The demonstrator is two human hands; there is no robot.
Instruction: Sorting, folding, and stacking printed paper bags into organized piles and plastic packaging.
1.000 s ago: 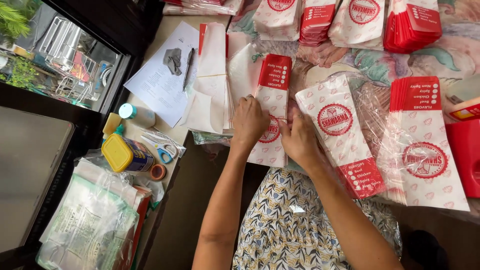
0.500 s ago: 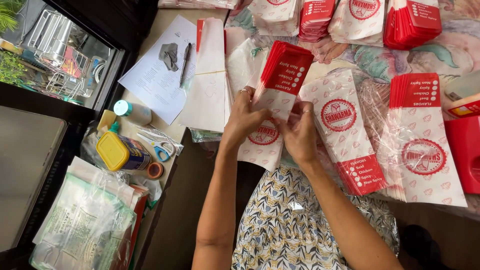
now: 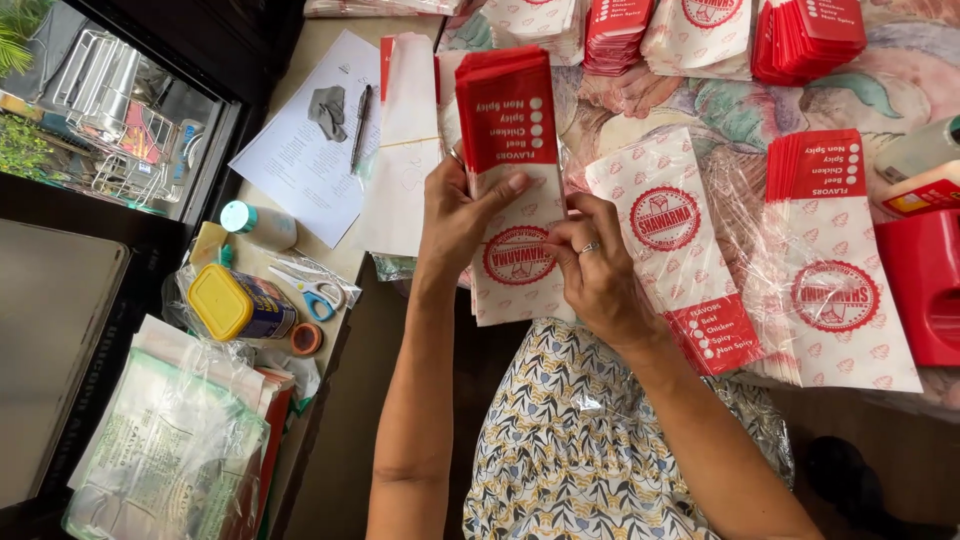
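A table [image 3: 690, 95] fills the upper right, covered by a cloth printed with large pale flowers and leaves. To its left runs a narrower cream top [image 3: 320, 55], and left of that a dark-framed glass pane [image 3: 120, 110] shows a wire rack and green plants beyond. A grey panel [image 3: 50, 350] sits at the lower left. The person's patterned dress [image 3: 570, 440] fills the bottom centre.

On the cloth lie stacks of white and red paper bags: one stack [image 3: 840, 270] at right under clear wrap, another [image 3: 680, 240] slanted beside it, and several more [image 3: 700, 30] along the far edge. A red box [image 3: 925, 285] sits at the right edge. A heap of plastic packets [image 3: 170, 440] lies at the lower left.

On the cream top rest a printed sheet [image 3: 295, 160], a pile of blank white bags [image 3: 405, 150], a pen [image 3: 361, 125], a yellow-lidded tub [image 3: 235, 305], a white bottle with a teal cap [image 3: 258, 222], scissors [image 3: 315, 293] and a small tape roll [image 3: 306, 338].

The held bags [image 3: 515, 180] stand raised above the table's near edge, red end away from the person. The left hand [image 3: 455, 220] grips their left edge, thumb pressed across the front, fingers curled behind. The right hand [image 3: 595, 270], with a ring, pinches the lower right part, fingers bent closed on the paper.
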